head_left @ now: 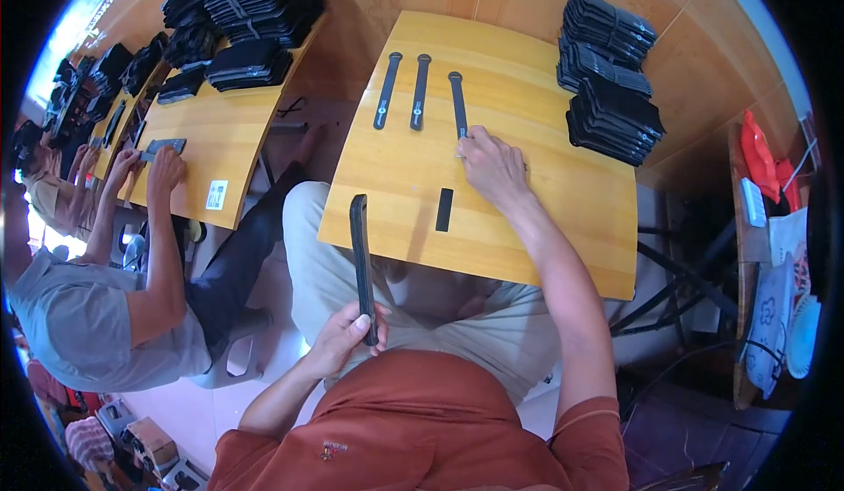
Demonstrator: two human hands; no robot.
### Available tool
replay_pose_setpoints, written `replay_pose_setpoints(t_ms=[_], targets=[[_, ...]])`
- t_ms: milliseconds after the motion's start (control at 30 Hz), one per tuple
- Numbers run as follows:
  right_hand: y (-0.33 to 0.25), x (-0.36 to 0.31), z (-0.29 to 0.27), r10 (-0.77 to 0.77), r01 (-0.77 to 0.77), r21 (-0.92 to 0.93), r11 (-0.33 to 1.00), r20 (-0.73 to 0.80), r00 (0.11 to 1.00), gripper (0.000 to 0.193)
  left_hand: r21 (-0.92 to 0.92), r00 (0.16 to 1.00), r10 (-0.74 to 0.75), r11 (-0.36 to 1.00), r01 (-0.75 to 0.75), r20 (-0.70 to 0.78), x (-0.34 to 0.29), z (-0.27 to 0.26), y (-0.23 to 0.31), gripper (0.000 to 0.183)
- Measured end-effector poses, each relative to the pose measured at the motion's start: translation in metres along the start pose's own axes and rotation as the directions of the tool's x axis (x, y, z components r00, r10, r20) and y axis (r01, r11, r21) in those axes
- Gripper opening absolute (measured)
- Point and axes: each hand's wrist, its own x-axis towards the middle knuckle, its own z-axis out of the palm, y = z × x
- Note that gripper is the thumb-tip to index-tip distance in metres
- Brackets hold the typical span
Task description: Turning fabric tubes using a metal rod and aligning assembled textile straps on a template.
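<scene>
Head view: left hand grasped black strap bundle; right hand touched flat strap, couldn't tell if pinching.

Worktables and black stacks (plus a co-worker) show a workshop.

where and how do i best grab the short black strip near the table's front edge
Pinch the short black strip across its long edges near the middle, probably from above and the near side: it lies flat and narrow, one short end facing the table front edge.
</scene>
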Motion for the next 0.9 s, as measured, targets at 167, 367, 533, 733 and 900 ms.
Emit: replay_pose_setpoints(t_ms=[167,367,533,733,900], targets=[[-0.006,0.024,0.009,0.054,-0.056,0.034,0.998,0.056,0.997,0.019,0.051,1.000,-0.011,0.999,0.009,0.030,0.003,0.001,0.001,0.046],[-0.008,0.050,0.017,0.105,-0.109,0.032,0.993,0.116,0.988,0.031,-0.004,0.998,0.008,1.000,-0.008,0.068,0.009,0.003,0.007,0.045],[-0.014,0.058,0.015,0.113,-0.127,0.086,0.988,0.152,0.982,0.028,-0.032,0.997,0.008,0.999,-0.006,0.080,0.019,0.004,0.010,0.045],[-0.016,0.050,0.003,0.139,-0.149,0.039,0.988,0.184,0.973,0.036,-0.007,0.998,0.003,1.000,-0.003,0.056,0.028,0.006,0.015,0.045],[-0.019,0.021,-0.021,0.159,-0.178,0.138,0.974,0.139,0.977,0.035,-0.074,0.999,0.017,0.997,-0.015,0.028,0.038,0.006,0.013,0.046]])
